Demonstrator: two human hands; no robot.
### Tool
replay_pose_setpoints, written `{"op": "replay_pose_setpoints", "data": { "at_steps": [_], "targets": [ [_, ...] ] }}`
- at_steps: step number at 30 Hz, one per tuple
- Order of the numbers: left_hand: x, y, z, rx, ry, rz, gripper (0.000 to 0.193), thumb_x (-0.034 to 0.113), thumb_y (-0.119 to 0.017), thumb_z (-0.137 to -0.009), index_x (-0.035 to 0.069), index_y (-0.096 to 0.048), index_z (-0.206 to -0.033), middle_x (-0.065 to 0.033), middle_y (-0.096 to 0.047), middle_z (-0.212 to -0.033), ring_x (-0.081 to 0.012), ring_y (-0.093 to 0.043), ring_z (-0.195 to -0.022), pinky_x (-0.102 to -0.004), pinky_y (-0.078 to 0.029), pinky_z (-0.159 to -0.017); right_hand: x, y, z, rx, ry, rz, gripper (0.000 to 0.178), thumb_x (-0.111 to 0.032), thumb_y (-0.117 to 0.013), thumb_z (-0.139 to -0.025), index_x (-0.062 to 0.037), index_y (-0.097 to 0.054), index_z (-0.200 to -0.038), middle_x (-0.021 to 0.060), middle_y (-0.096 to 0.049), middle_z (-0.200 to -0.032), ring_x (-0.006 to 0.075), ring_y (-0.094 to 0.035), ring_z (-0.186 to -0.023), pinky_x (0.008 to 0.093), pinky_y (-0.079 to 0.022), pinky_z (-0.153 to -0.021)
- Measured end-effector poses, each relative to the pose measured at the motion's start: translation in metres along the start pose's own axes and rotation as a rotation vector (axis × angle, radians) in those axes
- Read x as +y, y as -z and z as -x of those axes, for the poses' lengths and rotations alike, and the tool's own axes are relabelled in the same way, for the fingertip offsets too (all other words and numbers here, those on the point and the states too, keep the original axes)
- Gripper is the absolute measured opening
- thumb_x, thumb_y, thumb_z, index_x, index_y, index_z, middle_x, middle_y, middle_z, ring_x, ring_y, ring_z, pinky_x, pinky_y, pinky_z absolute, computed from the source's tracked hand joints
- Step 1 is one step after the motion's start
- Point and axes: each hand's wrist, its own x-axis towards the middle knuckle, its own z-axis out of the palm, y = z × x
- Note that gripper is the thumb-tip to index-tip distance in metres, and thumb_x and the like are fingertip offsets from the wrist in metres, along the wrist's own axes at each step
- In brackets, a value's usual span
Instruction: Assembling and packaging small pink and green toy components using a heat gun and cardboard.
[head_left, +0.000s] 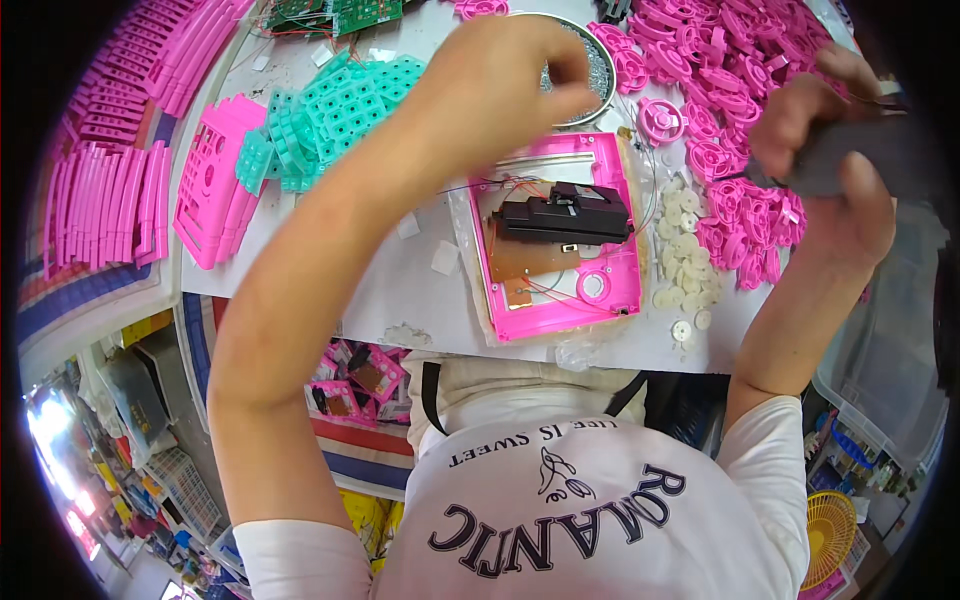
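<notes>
The pink housing (560,240) lies open-side up on the white table (330,290), at the centre of the view, directly ahead of the person. A black module (565,213) and a brown circuit board (530,262) are already seated inside it, with thin wires (500,185) running across the shell; no cover is fitted, so judged from this state the assembly is part-way through, with closing still outstanding. The left hand (510,80) is raised at 12 o'clock from the housing, fingertips pinched together over a round metal dish (590,75) of small parts; whether it grips one cannot be told. The right hand (835,165) is at 3 o'clock, closed around a dark grey tool (855,150) that is blurred. Between that hand and the housing lies a cluster of small white discs (685,250). A heap of pink wheels (720,90) extends from 1 to 3 o'clock. Teal keypad mats (330,115) lie at 10 o'clock, a pink grille panel (210,190) at 9 o'clock, and stacked pink strips (110,200) beyond it
</notes>
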Motion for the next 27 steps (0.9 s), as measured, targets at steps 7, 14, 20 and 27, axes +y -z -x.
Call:
{"op": "replay_pose_setpoints", "data": {
  "at_steps": [7, 14, 20, 27],
  "targets": [
    [0.053, -0.026, 0.101, 0.16, -0.105, -0.191, 0.019, 0.015, -0.082, -0.08, 0.014, -0.073, -0.097, -0.0007, -0.071, -0.095, -0.0179, -0.065, -0.086, -0.0384, -0.034, -0.082, 0.019, -0.089, 0.001, 0.101, 0.173, -0.348, 0.045, -0.028, -0.059, -0.1, -0.0128, -0.047, -0.141, -0.002, -0.059, -0.084, 0.011, -0.052, -0.072, 0.0286, -0.043, -0.069],
    [0.054, -0.033, 0.11, 0.194, -0.034, -0.125, 0.017, 0.013, -0.08, -0.081, 0.015, -0.073, -0.096, 0.0022, -0.067, -0.093, -0.0175, -0.068, -0.097, -0.0397, -0.034, -0.085, 0.007, -0.103, 0.002, -0.123, 0.145, -0.389, 0.039, -0.034, -0.07, -0.098, -0.0243, -0.049, -0.129, -0.0077, -0.059, -0.078, 0.0074, -0.053, -0.059, 0.0264, -0.042, -0.052],
    [0.049, -0.035, 0.112, 0.239, -0.092, -0.134, 0.02, 0.015, -0.082, -0.077, 0.013, -0.073, -0.094, 0.0026, -0.065, -0.09, -0.018, -0.067, -0.092, -0.0403, -0.033, -0.086, 0.005, -0.115, 0.0, -0.107, 0.091, -0.337, 0.037, -0.033, -0.073, -0.097, -0.0226, -0.049, -0.123, -0.0074, -0.058, -0.076, 0.0088, -0.055, -0.059, 0.0272, -0.043, -0.052],
    [0.049, -0.031, 0.113, 0.284, 0.095, -0.236, 0.043, 0.025, -0.085, -0.074, 0.014, -0.069, -0.112, 0.0026, -0.066, -0.097, -0.0194, -0.06, -0.095, -0.0428, -0.03, -0.09, 0.008, -0.112, 0.003, 0.002, 0.113, -0.238, 0.037, -0.034, -0.071, -0.098, -0.0185, -0.049, -0.122, -0.0053, -0.056, -0.075, 0.0102, -0.05, -0.06, 0.0286, -0.042, -0.055]
  ]
}}
